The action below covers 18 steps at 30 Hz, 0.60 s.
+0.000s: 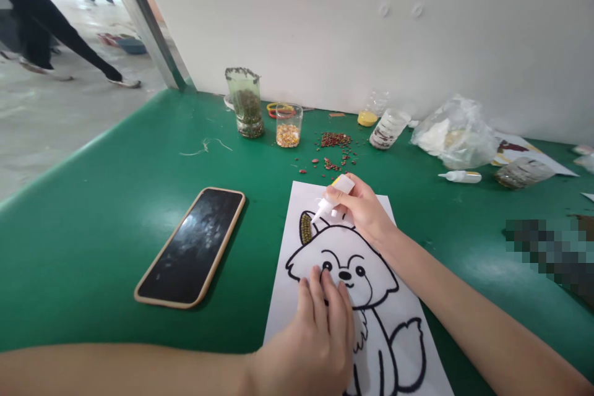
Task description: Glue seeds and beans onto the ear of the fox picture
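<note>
A white sheet (297, 297) with a black outline drawing of a puppy lies on the green table (116, 210). My left hand (315, 334) rests flat on the drawing, fingers stretched over the puppy's face. My right hand (364, 207) grips a small white glue bottle (330, 198), its nozzle pointing down at the puppy's left ear (305, 228), which is filled with green beans.
A phone (192, 247) lies face up left of the sheet. Along the wall stand a cup of green beans (245, 105), a cup of corn (288, 127), loose red beans (335, 141), a tipped jar (387, 130), plastic bags (457, 133) and a second glue bottle (461, 177). A person walks at far left.
</note>
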Available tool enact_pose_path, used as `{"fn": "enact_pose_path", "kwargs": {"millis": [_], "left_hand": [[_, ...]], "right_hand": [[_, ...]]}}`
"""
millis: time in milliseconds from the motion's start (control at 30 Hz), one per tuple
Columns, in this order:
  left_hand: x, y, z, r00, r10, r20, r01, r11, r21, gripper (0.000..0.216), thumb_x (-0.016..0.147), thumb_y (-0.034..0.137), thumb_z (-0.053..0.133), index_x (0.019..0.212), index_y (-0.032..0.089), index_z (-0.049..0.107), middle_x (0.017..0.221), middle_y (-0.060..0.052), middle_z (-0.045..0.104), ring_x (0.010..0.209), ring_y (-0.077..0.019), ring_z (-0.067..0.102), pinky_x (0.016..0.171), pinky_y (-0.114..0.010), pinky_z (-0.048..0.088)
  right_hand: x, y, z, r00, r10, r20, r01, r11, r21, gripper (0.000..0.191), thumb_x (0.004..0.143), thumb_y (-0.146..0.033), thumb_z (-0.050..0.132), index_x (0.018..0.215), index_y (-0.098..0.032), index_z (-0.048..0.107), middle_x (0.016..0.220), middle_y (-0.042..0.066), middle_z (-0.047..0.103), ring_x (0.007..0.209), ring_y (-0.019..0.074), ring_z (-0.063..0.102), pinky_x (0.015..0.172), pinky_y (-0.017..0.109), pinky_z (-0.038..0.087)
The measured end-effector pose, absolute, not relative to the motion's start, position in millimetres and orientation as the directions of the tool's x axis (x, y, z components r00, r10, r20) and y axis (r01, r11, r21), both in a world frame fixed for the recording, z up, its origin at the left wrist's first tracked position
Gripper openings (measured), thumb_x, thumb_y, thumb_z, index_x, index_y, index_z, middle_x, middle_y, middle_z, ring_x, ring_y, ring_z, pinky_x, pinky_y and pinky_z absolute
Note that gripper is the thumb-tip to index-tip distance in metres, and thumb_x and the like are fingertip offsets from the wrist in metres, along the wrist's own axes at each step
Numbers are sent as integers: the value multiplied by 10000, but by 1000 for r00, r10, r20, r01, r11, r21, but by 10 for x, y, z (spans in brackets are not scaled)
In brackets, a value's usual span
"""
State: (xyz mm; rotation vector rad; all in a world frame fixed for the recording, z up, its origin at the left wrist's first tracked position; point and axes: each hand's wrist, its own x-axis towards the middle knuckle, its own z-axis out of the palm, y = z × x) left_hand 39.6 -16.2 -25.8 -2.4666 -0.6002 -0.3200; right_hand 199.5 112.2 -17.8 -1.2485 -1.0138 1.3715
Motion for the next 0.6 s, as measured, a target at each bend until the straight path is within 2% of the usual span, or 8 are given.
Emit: {"fn": "enact_pose_path", "kwargs": {"millis": [367,600], "left_hand": [[393,-160,-244,872,334,358,479,-737,-477,425,866,195,327,1160,-19,548,1031,-200,657,931,-346,649,713,-443,517],[399,-153,-239,873,335,354,477,-734,-483,426,862,197,327,1155,-18,551,1028,-201,658,933,-347,649,707,-443,521]], "right_hand": [[1998,1127,-208,18,987,-157,-165,-152,-975,413,590,-396,782,707,-211,432,670,-54,506,619,112,534,578,255,424],[2010,1075,-185,9,1000,-1,-54,-1,-999,361,650,-380,752,740,-217,443,669,-56,463,620,97,471,587,244,410]]}}
